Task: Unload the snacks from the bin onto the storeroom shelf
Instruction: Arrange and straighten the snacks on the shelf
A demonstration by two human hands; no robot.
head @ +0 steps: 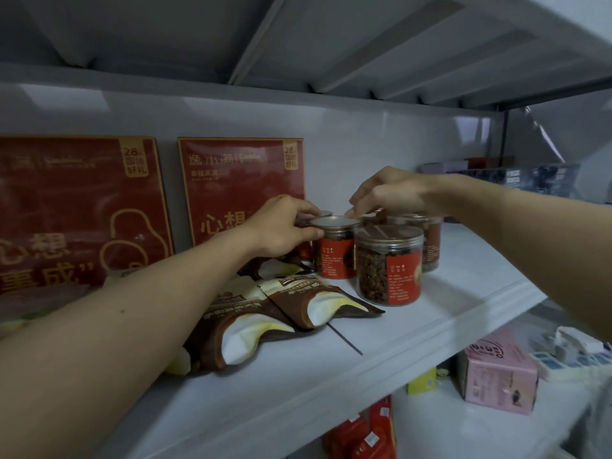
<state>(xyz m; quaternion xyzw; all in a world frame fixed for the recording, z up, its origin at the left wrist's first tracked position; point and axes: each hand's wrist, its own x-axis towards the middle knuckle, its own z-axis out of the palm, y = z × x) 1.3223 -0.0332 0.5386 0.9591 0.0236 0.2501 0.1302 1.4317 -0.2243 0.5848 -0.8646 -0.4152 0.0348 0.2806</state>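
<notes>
Several clear snack jars with red labels stand on the white shelf. My left hand grips the upper rim of one jar from the left. My right hand rests its fingertips on that jar's metal lid from the right. A second jar stands in front of it to the right, and another jar stands behind. Brown and white snack pouches lie flat on the shelf under my left forearm. The bin is not in view.
Two red gift boxes lean against the back wall, left of the jars. A shelf board runs overhead. The shelf below holds a pink carton, a yellow-green box, white packs and red packets. Dark boxes sit far right.
</notes>
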